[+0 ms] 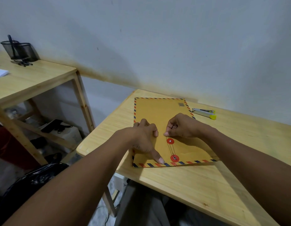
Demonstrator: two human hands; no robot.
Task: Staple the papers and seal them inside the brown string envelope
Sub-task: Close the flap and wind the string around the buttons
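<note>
— Where is the envelope?

— The brown paper envelope (159,111) with the red-and-blue striped border lies flat on the pale wooden table (239,144), its flap end nearest the person. The flap is folded down.

— And the fastening?

— Two red round discs with metal eyelets, the upper disc (170,141) and the lower disc (174,158). A thin dark string (172,150) runs between them in several strands.

— What are the hands doing?

— The right hand (182,126) is curled, with thumb and forefinger pinching the string just above the upper disc. The left hand (141,136) lies on the envelope beside the discs, thumb (158,159) stretched out and pressing near the striped edge. Its other fingers are bent with their tips on the paper and grip nothing.

— Anything else on that table?

— A silver metal stapler with yellow ends (204,113), just beyond the envelope's far right corner.

— Further out?

— To the left stands a second wooden table (35,79) with a black mesh pen holder (19,49) and a white paper stack (0,73). A black plastic bag (27,185) sits low on the left.
</note>
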